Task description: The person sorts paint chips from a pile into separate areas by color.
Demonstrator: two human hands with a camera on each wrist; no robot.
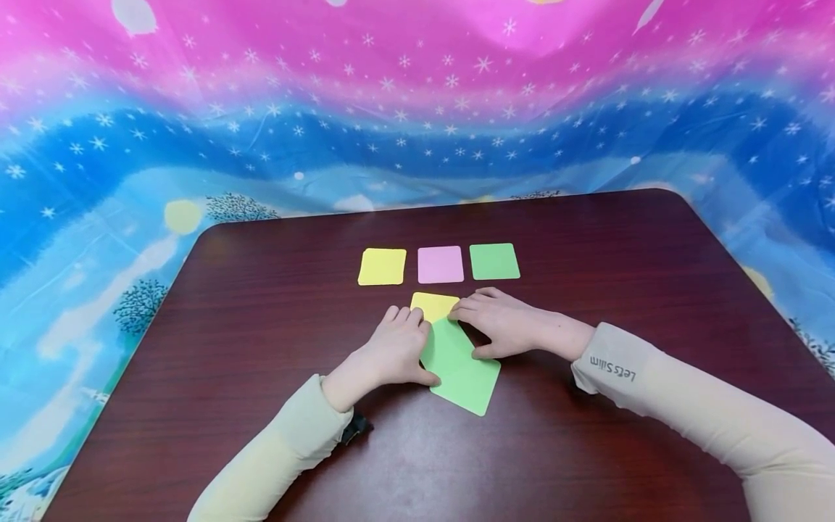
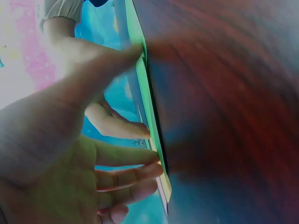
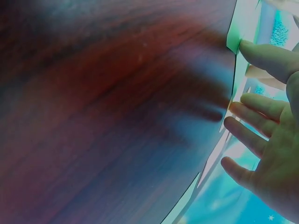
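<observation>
Light green paper (image 1: 464, 380) with rounded corners lies tilted on the table between the two hands in the head view. A yellow square (image 1: 435, 303) shows past its far end, partly covered by the green. My left hand (image 1: 391, 351) touches the green paper's left side, its thumb near the lower left edge and its fingertips beside the yellow. My right hand (image 1: 501, 322) is on the other side, fingertips at the upper right edge and thumb at the right edge. In both wrist views the fingers look extended, tips along the paper's edge.
Beyond the hands lie a yellow square (image 1: 382, 266), a pink square (image 1: 440, 264) and a darker green square (image 1: 494, 261) in a row. They rest on a dark reddish-brown table (image 1: 274, 290). A colourful patterned cloth (image 1: 417, 94) hangs around its far and side edges.
</observation>
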